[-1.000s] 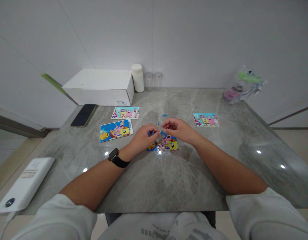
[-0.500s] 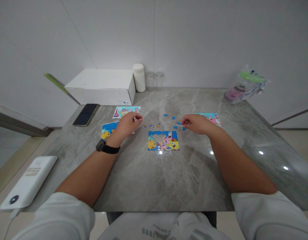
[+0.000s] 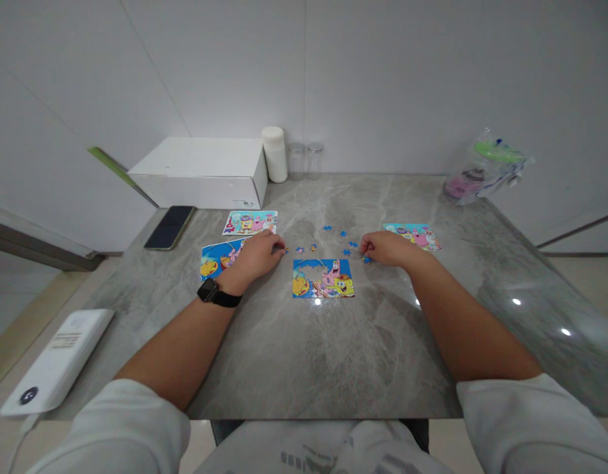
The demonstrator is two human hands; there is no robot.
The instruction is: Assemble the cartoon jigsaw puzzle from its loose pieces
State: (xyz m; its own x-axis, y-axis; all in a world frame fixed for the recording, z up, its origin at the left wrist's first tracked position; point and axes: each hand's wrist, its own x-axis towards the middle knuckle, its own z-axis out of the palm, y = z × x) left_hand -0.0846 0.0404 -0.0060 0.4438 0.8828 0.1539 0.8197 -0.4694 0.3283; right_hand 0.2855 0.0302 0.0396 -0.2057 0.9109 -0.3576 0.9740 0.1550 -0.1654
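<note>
A small cartoon jigsaw puzzle (image 3: 323,278) lies mid-table with a gap in its upper left part. Several loose blue pieces (image 3: 341,234) are scattered just behind it. My left hand (image 3: 255,254), with a black watch on the wrist, rests left of the puzzle, its fingers curled and their tips at a loose piece (image 3: 286,249). My right hand (image 3: 387,248) rests right of the puzzle, its fingers curled and pinching at a blue piece (image 3: 366,259). Whether either hand grips its piece is too small to make out.
Three printed cartoon cards lie on the grey marble table (image 3: 333,355): two at the left (image 3: 249,222) (image 3: 216,258), one at the right (image 3: 412,235). Behind are a white box (image 3: 200,171), a white jar (image 3: 275,154), two clear jars (image 3: 304,159), a phone (image 3: 168,226) and a plastic bag (image 3: 484,168). A white device (image 3: 52,362) sits near left.
My hands separated from over the puzzle and moved out to either side, uncovering it. They have since lowered onto the table next to the loose pieces.
</note>
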